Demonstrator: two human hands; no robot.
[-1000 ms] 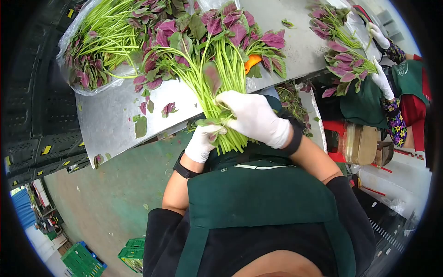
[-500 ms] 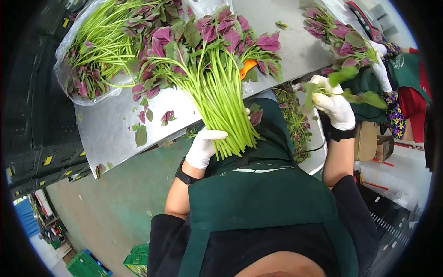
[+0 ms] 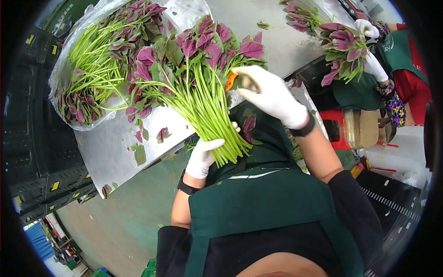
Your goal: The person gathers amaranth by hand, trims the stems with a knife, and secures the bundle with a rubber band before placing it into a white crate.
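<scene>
A large bunch of greens (image 3: 210, 111) with purple leaves and long green stems leans over the table edge. My left hand (image 3: 204, 154), in a white glove, is wrapped round its lower stems. My right hand (image 3: 265, 92), also gloved, is beside the upper right of the bunch, thumb and index finger apart, with no leaves visible between them. An orange object (image 3: 231, 81) lies by its fingertips, partly hidden by the leaves. Small loose leaves (image 3: 140, 154) are scattered on the metal table (image 3: 110, 159).
An open plastic bag (image 3: 57, 87) of more greens lies at the upper left. At the right, a co-worker's gloved hands (image 3: 373, 67) hold another bunch (image 3: 341, 48). Black crates (image 3: 27, 152) stand along the left, and a red stool-like object (image 3: 333, 127) at the right.
My right hand has moved left from the far side of the table to the bunch, and the leaves it held are gone from it. My left hand keeps its hold.
</scene>
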